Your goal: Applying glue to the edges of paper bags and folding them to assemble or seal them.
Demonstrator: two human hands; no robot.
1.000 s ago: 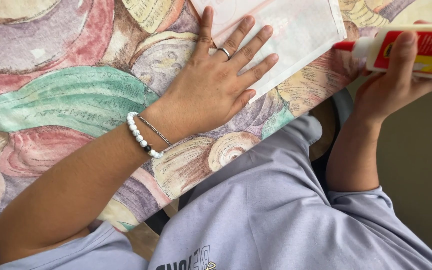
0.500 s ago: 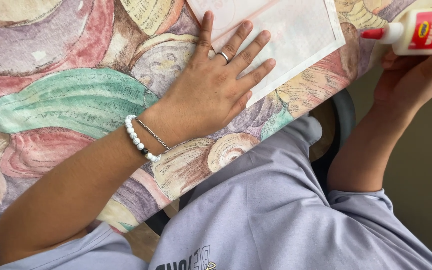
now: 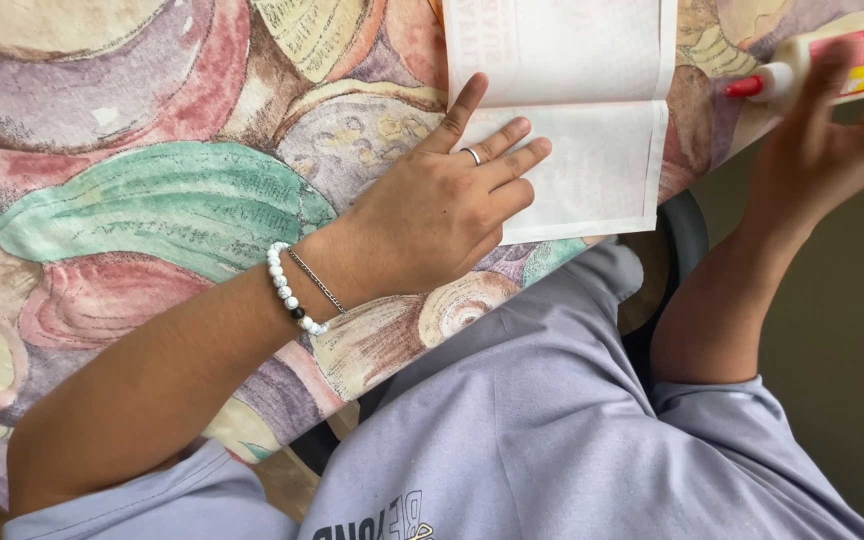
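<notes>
My left hand (image 3: 442, 215) lies flat, fingers spread, on the near left corner of a folded white paper sheet (image 3: 582, 110) with faint pink print. It wears a ring, a white bead bracelet and a thin chain. The sheet rests on a table covered by a cloth (image 3: 152, 200) with large pastel shell shapes. My right hand (image 3: 827, 140), blurred, holds a white glue bottle (image 3: 832, 55) with a red tip and a red-and-yellow label. The bottle lies sideways, its tip pointing left toward the sheet's right edge, just off the table's corner.
The table edge runs diagonally from lower left to upper right. Below it are my lap in a light purple shirt (image 3: 552, 440) and part of a dark chair (image 3: 687, 230). A plain brown floor (image 3: 852, 350) shows at right.
The view has shifted, so the paper and left hand sit lower in frame. My right hand has carried the glue bottle left, nearer the sheet's right edge. The left hand stays pressed on the paper.
</notes>
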